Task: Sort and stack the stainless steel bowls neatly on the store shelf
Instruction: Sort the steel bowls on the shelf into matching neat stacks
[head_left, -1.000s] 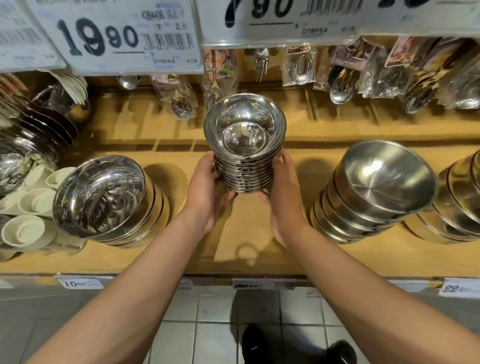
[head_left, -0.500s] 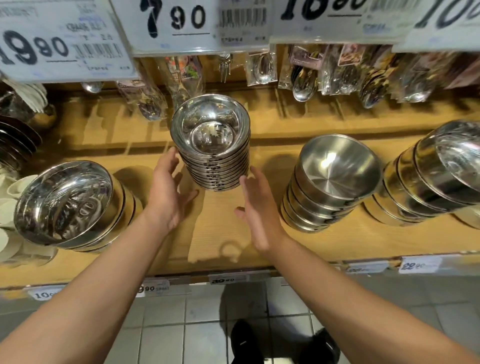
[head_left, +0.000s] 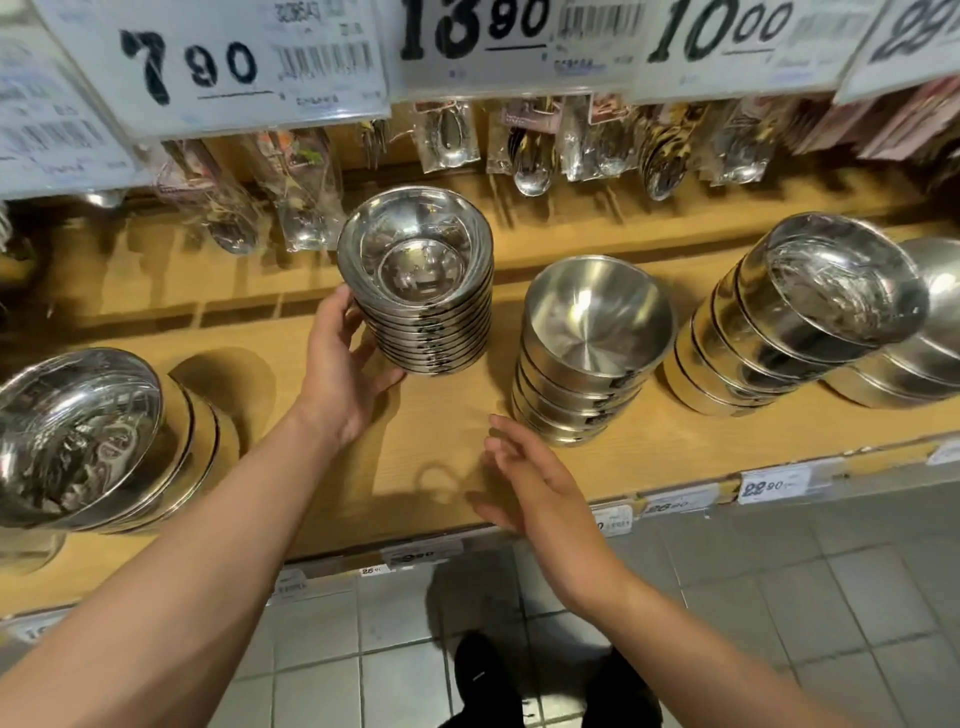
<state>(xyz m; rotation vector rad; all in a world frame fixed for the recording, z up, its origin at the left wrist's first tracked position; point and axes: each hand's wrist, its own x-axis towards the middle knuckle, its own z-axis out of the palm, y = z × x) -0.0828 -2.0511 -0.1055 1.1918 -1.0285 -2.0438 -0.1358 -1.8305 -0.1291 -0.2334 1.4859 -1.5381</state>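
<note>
The right hand (head_left: 524, 483) had let go of the tall stack of small shiny steel bowls (head_left: 421, 291) and hung open near the wooden shelf (head_left: 649, 441) edge. The left hand (head_left: 337, 374), fingers relaxed, now only touched the stack's left side. The stack looked placed; the brushed-steel bowl stack (head_left: 587, 348) to its right seemed next.

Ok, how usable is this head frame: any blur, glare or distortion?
Head view: wide-angle bend bows the wooden shelf; motion blur smears the right hand and the price tags; glare spots the brushed bowl stack; the small bowl stack beside the left hand stays fairly sharp.
</note>
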